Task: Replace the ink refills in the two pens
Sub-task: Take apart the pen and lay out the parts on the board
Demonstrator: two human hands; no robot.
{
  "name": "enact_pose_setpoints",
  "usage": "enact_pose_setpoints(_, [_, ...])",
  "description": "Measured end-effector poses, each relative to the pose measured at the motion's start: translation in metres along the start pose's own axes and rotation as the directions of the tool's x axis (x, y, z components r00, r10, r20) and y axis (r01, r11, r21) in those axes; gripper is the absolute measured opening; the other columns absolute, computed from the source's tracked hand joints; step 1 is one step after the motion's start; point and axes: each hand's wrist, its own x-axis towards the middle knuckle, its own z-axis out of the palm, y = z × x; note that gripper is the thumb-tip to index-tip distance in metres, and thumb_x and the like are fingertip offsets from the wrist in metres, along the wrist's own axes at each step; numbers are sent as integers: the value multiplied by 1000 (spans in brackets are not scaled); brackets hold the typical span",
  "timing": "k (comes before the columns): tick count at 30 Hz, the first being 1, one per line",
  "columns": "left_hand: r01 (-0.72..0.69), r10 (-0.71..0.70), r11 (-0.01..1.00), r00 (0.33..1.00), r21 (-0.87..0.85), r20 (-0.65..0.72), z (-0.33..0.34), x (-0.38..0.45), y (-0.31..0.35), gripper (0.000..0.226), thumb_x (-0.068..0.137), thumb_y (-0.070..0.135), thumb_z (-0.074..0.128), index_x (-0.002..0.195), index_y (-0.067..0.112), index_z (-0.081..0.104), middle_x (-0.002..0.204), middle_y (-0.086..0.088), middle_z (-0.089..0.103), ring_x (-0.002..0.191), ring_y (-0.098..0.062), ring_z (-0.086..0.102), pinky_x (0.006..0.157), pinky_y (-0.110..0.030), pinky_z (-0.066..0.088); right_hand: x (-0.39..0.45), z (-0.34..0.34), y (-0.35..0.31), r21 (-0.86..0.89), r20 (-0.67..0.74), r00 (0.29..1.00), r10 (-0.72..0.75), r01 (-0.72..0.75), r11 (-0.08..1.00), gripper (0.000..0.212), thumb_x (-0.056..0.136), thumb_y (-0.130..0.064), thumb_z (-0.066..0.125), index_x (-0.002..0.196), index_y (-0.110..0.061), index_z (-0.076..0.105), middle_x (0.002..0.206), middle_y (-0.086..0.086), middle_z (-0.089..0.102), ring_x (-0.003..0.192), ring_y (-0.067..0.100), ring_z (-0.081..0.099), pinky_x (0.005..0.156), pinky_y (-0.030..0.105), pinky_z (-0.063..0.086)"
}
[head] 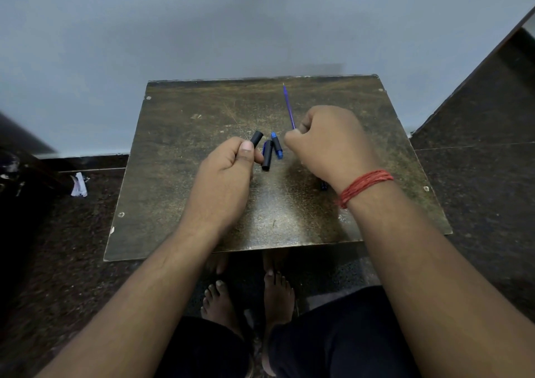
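Observation:
My left hand (228, 169) grips a black pen barrel (256, 138), whose open end sticks up past my thumb. My right hand (327, 143) pinches the lower end of a thin blue ink refill (289, 107) that points up and away over the table (185, 134). Between my hands lie two pen caps side by side, one black (267, 155) and one blue (277, 146). A dark blue pen part (324, 186) peeks out from under my right wrist; most of it is hidden.
The small worn wooden table stands against a pale wall. Dark speckled floor surrounds it, with a crumpled white scrap (78, 185) on the floor at the left. My bare feet (249, 296) are under the near edge.

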Motion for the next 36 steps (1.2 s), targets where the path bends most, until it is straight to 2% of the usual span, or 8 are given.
enact_pose_setpoints(4, [4,-4,1000,1000,-8,7,1,0,0,33,94,51,40,79,36,66,51,16,40,52,-10,32,56,-34,26,-2,1,1,138,19,999,39,-41,990,19,79,-31,61,75,-12,60,74,3,68,70,22,64,64,34,54])
enact_pose_setpoints(8, [9,-9,1000,1000,17,2,2,0,0,33,93,51,40,80,36,66,51,18,42,53,-10,33,57,-34,27,1,6,6,173,15,1000,9,-11,985,14,80,-20,63,73,-17,51,74,-3,59,63,12,52,50,24,36])
enact_pose_setpoints(12, [12,-12,1000,1000,18,1,2,0,-1,34,93,52,40,83,34,66,51,17,42,52,-10,32,57,-33,27,5,15,13,418,-59,997,45,-17,908,7,83,-14,65,85,-17,59,71,-4,62,67,20,65,58,28,48])
enact_pose_setpoints(17, [11,-11,1000,1000,1,16,1,1,-3,35,93,53,40,81,33,66,51,16,41,52,-11,31,56,-34,26,6,18,13,899,148,978,148,-195,392,13,89,4,64,97,-6,61,70,7,64,59,13,64,52,25,49])
enact_pose_setpoints(20, [13,-13,1000,1000,6,19,1,1,-3,34,94,52,40,81,34,66,50,17,40,51,-10,31,56,-34,25,6,18,10,954,258,954,153,-277,115,14,90,7,63,92,-6,60,70,8,65,60,15,64,51,22,50])
enact_pose_setpoints(22, [11,-11,1000,1000,5,23,2,1,-3,34,94,52,40,80,33,66,50,16,40,50,-10,31,55,-33,25,7,18,10,956,283,948,147,-291,38,15,90,8,63,89,-7,59,70,9,66,60,16,65,52,23,51])
enact_pose_setpoints(31, [6,-7,1000,1000,28,23,3,0,-4,34,94,51,39,83,32,66,50,16,41,49,-6,33,55,-33,26,6,18,9,963,265,957,119,-270,19,16,89,8,64,89,-7,59,78,11,67,63,16,66,56,24,53])
enact_pose_setpoints(36, [11,-12,1000,999,20,30,4,0,-4,35,94,51,40,81,32,66,50,17,41,48,-6,33,55,-32,26,4,19,6,965,211,975,66,-219,145,17,88,8,65,93,-7,59,81,14,67,63,16,66,56,23,53])
